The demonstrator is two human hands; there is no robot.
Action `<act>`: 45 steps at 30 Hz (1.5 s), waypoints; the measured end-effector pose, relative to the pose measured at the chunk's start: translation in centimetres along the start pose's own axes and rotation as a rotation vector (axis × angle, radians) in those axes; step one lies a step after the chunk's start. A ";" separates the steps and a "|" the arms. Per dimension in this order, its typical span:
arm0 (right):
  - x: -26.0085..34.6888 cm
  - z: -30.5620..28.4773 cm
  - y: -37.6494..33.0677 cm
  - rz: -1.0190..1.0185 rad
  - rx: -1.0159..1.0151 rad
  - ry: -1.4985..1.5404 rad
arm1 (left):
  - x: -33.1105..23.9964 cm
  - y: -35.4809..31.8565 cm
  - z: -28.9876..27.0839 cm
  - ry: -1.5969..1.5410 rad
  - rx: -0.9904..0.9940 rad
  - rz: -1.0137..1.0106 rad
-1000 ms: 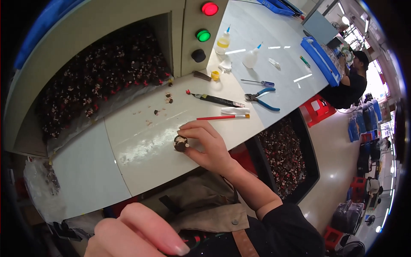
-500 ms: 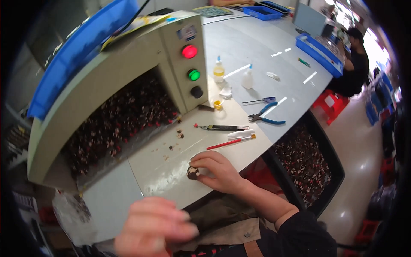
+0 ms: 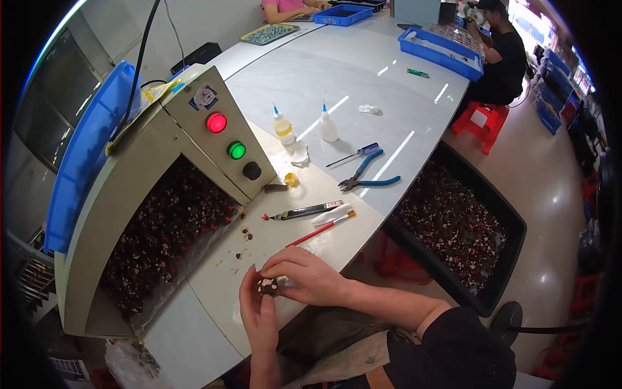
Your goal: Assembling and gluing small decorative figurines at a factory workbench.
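Between my two hands is a small, rounded dark brown piece with cream patches (image 3: 267, 286), held just above the table's near edge. My right hand (image 3: 312, 279) pinches it between thumb and fingers from the right. From the left, my left hand (image 3: 260, 318) closes on it too, its thumb beneath the piece and its fingers partly hidden. On the tabletop beyond lie a red-handled brush (image 3: 322, 229), a white roll of material (image 3: 332, 214) and a slim dark hand tool with a red tip (image 3: 306, 211). Several tiny brown and cream bits (image 3: 246, 236) are scattered left of these.
A beige machine (image 3: 116, 194) with lit buttons stands left, its opening heaped with small brown, cream and red pieces. Farther back are blue-handled cutters (image 3: 369, 176), a screwdriver (image 3: 353, 154) and two dropper bottles (image 3: 328, 128). A black tub (image 3: 512, 266) of similar pieces sits right; co-workers sit beyond.
My left hand has come up from the lower left and now grips the piece together with my right hand. The view has shifted, showing more of the far table.
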State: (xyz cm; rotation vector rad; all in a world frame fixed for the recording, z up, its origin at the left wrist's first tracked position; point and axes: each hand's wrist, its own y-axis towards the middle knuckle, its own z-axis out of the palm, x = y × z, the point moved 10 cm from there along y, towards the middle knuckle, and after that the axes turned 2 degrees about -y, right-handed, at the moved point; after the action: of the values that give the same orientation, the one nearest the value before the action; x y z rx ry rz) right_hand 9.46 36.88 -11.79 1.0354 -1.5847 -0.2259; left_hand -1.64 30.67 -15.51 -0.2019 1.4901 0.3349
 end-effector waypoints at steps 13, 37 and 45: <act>0.2 0.5 0.2 -0.016 0.016 -0.034 | 0.6 -0.2 0.6 -0.022 -0.030 0.011; 0.2 1.0 -0.2 -0.041 0.053 -0.066 | 1.6 -0.4 0.1 0.071 0.009 0.057; 0.5 1.4 0.0 -0.072 0.055 -0.062 | 0.8 -0.4 0.1 0.068 -0.045 0.087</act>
State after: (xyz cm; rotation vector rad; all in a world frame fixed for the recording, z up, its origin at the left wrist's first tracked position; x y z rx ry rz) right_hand 8.25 35.99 -11.91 1.1387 -1.6189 -0.2670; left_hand -1.40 30.37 -16.36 -0.1867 1.5623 0.4353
